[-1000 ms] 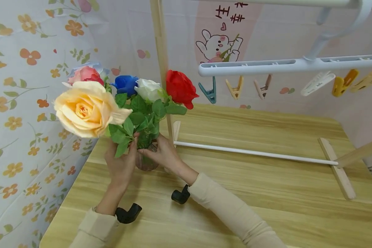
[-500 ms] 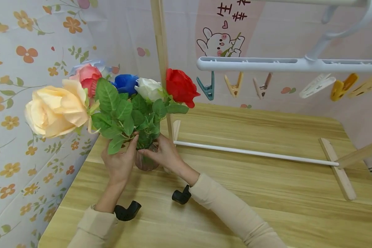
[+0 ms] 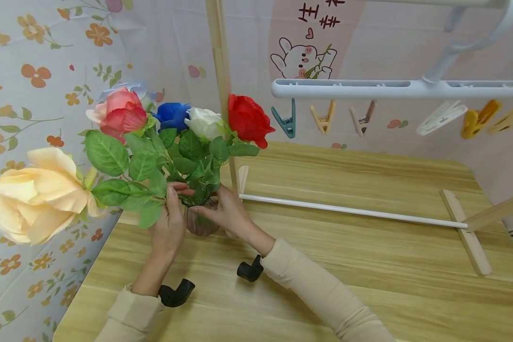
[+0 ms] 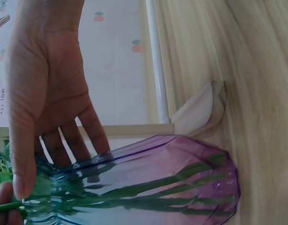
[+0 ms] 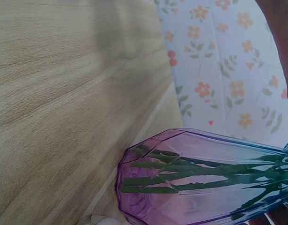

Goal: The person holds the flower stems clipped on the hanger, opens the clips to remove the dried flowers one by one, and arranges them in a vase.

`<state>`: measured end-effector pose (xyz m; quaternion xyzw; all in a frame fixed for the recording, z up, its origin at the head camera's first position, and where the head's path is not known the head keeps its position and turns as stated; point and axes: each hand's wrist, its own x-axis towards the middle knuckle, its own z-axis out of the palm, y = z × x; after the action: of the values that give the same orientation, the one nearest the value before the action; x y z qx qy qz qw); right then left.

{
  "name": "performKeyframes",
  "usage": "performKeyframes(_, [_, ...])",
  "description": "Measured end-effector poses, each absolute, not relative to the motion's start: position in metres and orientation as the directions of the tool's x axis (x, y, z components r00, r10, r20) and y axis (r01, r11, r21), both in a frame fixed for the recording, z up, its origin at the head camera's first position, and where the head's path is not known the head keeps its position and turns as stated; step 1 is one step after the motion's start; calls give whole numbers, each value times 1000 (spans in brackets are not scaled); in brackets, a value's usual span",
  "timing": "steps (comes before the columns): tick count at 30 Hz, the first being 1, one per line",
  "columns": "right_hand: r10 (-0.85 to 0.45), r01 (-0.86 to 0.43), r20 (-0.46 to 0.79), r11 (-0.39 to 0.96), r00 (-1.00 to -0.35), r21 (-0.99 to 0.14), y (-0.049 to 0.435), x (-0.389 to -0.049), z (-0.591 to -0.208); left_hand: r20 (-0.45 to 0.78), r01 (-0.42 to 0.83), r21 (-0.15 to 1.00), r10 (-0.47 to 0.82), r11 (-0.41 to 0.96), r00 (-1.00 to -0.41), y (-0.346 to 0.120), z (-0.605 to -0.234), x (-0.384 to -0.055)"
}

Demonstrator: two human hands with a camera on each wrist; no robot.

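A peach rose leans far out to the left, its leaves in front of my left hand. In the left wrist view, fingertips of that hand pinch a green stem beside the vase mouth. My right hand grips the neck of the clear purple-blue vase, thumb on the near side and fingers behind. Inside the vase several green stems run down to the base. Pink, blue, white and red roses rise above the hands.
A wooden rack post stands close behind the flowers, and its white crossbar runs right to a wooden foot. A pale hanger with several clips hangs at upper right. Flowered cloth borders the table's left side.
The peach rose has swung left and down, away from the other flowers, uncovering the pink one. My left fingers have shifted slightly; the right hand stays on the vase neck.
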<state>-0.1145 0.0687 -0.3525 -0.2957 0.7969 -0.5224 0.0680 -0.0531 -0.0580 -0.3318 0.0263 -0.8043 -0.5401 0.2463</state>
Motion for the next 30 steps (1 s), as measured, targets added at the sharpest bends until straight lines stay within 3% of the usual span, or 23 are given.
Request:
performKeyframes(9, [-542, -425, 226, 274, -809, -863, 69, -114, -352, 444, 155, 779, -361, 607, -820, -59, -327, -50])
performKeyframes(14, [-541, -414, 216, 275, -813, -868, 69, -114, -353, 535, 353, 822, -393, 448, -747, -58, -323, -54])
performKeyframes(17, [-544, -410, 212, 272, -812, -871, 68, -114, -353, 537, 408, 840, -440, 359, -719, -56, -323, -56])
performKeyframes(24, [-540, -403, 206, 275, -816, -873, 69, -113, -353, 528, 358, 837, -437, 414, -728, -56, -329, -55])
performKeyframes(30, [-538, -400, 205, 275, -818, -874, 69, -113, -352, 642, 436, 750, -389, 498, -661, -59, -333, -58])
